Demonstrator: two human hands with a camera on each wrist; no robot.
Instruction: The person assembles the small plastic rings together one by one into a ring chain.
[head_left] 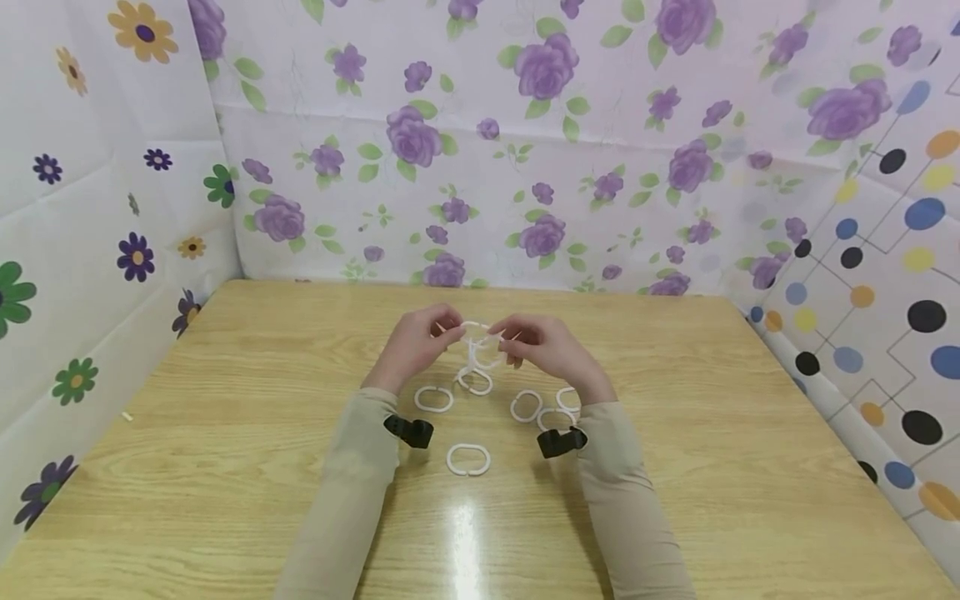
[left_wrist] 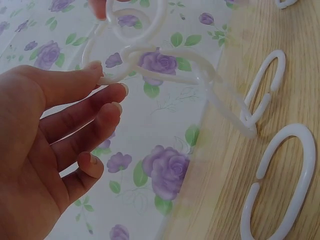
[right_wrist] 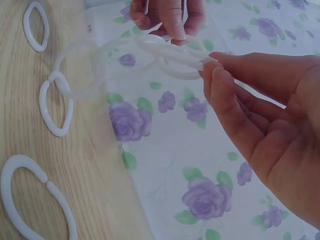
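**Slim white links, pinched in both hands**

Hangs as a short chain of white links (head_left: 472,357) between the hands, toward the far side of the table (head_left: 262,467), trailing down to a lowest link (head_left: 482,392) apparently lying on the wood. Looks like smooth moulded plastic: probably light, stiff with a little spring at the slit, somewhat slippery, hardly fragile. Best taken by the solid curve, away from the slit, with fingertips; likely to swivel at each join.

In the left hand (head_left: 420,337), a link pinched between thumb and fingertips, other fingers loosely bent. In the right hand (head_left: 547,346), likewise a link nipped between thumb and forefinger; impossible to tell whether hooked to the rest.

Nearby, flat on the tabletop, more loose links (head_left: 434,409): slender rounded ovals, some with a visible slit. Beneath, streaky yellow-brown grain with a glossy glare. At the wrists, small black devices (head_left: 409,431) beside soft beige sleeves (head_left: 337,500). Beyond, creased cloth (head_left: 480,192) printed with purple roses; to the right, a dotted sheet (head_left: 892,275).
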